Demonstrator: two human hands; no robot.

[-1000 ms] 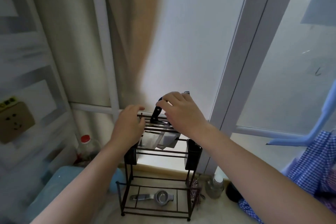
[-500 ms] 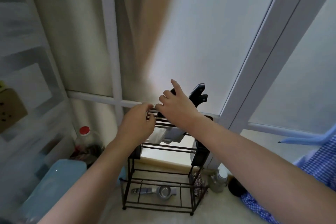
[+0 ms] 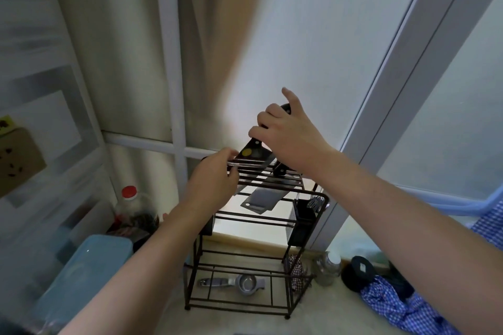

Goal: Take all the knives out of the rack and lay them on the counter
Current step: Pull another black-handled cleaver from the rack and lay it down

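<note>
We find our right hand point(image 3: 291, 136) raised, fingers curled closed, index extended; our left hand point(image 3: 212, 185) pinched, forearms outstretched.

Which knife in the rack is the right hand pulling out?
The right hand grips the rear cleaver, already raised above the rack. The other cleaver hangs fully seated, its handle untouched.

Frosted window panes point(image 3: 313, 35) across the back, split by white frame bars point(image 3: 170, 62), with a broad white post point(image 3: 424, 68) slanting up toward the upper right. Warm beige tint on the left panes, brighter white glow at centre. Pale wall point(image 3: 35, 106) at the left edge of the frame, bearing a tan socket plate point(image 3: 16, 160). Cream countertop point(image 3: 326, 318) along the bottom, softly lit.
</note>
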